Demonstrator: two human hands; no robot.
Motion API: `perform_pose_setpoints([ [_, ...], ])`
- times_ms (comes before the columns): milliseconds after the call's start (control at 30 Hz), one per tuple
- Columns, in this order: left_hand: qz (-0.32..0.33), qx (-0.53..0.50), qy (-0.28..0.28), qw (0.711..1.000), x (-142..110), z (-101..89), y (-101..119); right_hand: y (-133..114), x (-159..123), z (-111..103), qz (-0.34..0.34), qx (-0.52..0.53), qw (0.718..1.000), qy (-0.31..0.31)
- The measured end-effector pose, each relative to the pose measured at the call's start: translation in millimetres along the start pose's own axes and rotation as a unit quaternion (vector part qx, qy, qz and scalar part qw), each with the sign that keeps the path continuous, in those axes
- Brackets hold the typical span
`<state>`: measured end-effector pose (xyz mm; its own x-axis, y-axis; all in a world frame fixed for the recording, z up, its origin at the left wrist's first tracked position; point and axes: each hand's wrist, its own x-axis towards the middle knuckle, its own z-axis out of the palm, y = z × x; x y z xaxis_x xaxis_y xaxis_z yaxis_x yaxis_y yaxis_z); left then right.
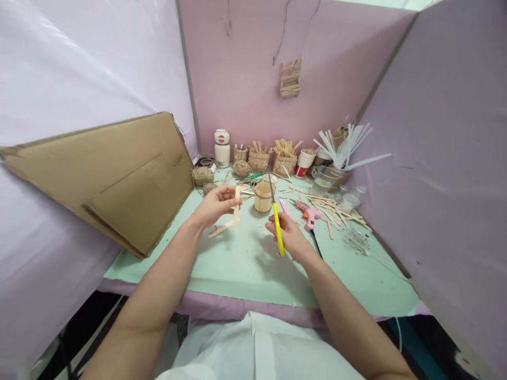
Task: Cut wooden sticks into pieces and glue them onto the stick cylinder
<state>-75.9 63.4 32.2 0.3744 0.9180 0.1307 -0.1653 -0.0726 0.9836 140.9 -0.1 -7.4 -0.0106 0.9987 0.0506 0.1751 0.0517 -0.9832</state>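
Observation:
My left hand (219,206) pinches a pale flat wooden stick (236,206), held upright over the table. Beneath it a second wooden strip (221,229) slants down to the left; whether the two are joined I cannot tell. My right hand (289,235) is wrapped round the handles of yellow-handled scissors (278,232), their blades pointing up and away from me. Between my hands, a little farther back, stands a small round wooden cup (263,198) with a twine band near its rim. The scissor blades pass in front of its right side.
A pink glue gun (312,215) and scattered wooden sticks (336,210) lie at the right. Baskets of sticks (284,158), a white bottle (222,150) and twine balls (203,176) line the back. Cardboard sheets (130,158) lean at the left. Clear glue sticks (344,148) stand at back right.

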Motion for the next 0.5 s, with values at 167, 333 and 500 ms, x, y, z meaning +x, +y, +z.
perform_pose_setpoints([
  [167,0.043,-0.017,0.052,0.998,-1.2,-8.6,8.5,-27.0,-28.7,-8.8,0.030,0.072,0.993,-0.087],
  [333,0.018,0.020,0.017,1.000,-3.4,-2.6,6.8,-22.4,-50.5,-10.1,0.071,0.124,0.984,-0.106],
  [500,-0.005,0.058,-0.003,0.998,-2.4,-3.3,3.2,-3.6,-52.6,-10.9,0.074,0.104,0.988,-0.086],
])
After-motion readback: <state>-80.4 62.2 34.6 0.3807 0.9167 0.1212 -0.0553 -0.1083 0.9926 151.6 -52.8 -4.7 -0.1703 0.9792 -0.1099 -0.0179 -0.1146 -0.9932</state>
